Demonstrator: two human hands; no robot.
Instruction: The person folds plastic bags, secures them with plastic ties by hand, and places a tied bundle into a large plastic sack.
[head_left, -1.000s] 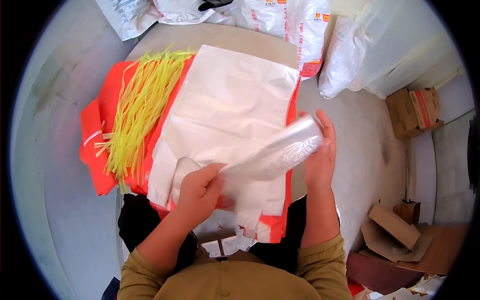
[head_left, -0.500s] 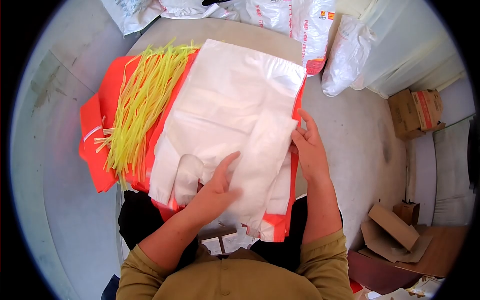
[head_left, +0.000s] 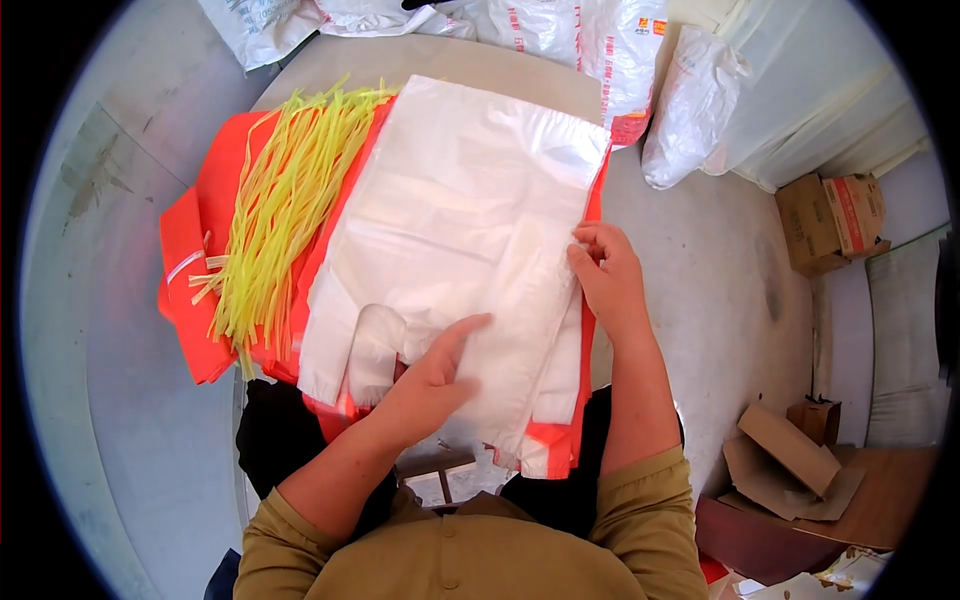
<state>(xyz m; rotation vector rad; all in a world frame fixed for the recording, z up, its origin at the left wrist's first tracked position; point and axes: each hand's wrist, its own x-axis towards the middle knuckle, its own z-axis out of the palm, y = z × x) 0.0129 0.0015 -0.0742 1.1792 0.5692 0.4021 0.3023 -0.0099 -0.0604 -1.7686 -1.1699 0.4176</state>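
Observation:
A white plastic carrier bag point(head_left: 450, 180) with cut-out handles lies flat over red plastic bags point(head_left: 222, 160). Its right side carries a folded-over strip point(head_left: 505, 340). My left hand point(head_left: 432, 388) rests by the strip's left edge, index finger stretched out and thumb apart; its other fingers are partly hidden. At the bag's right edge, my right hand point(head_left: 608, 272) has its thumb and fingertips closed together on the white plastic. To the left, a bundle of yellow-green plastic strips point(head_left: 290, 210) lies across the red bags.
All this lies on a light-coloured surface point(head_left: 520, 58) in front of my lap. Filled white sacks point(head_left: 535, 30) stand at the far side, with another white sack point(head_left: 690, 110) to their right. Cardboard boxes point(head_left: 830, 220) and an opened carton point(head_left: 785, 465) are at the right.
My right hand has shifted a little left, its fingers curling in more at the bag's edge. The folded strip lies flatter. My left index finger points slightly further right.

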